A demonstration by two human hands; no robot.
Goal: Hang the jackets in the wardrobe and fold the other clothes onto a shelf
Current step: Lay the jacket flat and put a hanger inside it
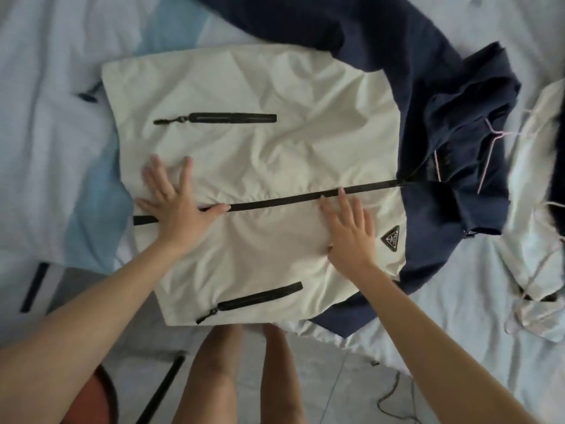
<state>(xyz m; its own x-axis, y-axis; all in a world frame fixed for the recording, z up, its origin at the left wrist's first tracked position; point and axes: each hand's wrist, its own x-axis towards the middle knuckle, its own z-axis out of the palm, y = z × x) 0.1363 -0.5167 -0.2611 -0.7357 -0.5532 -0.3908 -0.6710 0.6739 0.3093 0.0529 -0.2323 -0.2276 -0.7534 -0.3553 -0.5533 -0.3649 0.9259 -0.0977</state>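
Note:
A cream and navy jacket [260, 154] lies flat on the bed, front up, its black centre zipper [290, 198] closed and running left to right. Its navy hood [464, 117] points right, with a pink hanger [489, 148] inside the collar. My left hand [177, 206] presses flat on the zipper near the hem, fingers spread. My right hand [351, 231] lies flat on the chest, just left of a triangular logo patch [392, 239]. Neither hand holds anything.
A white and light-blue garment [61, 148] lies at the left of the bed. Another pale garment with cords [538, 255] is bunched at the right. The bed sheet [458, 316] ends near my legs; tiled floor, a dark stick [165, 390] and a reddish stool [97, 399] lie below.

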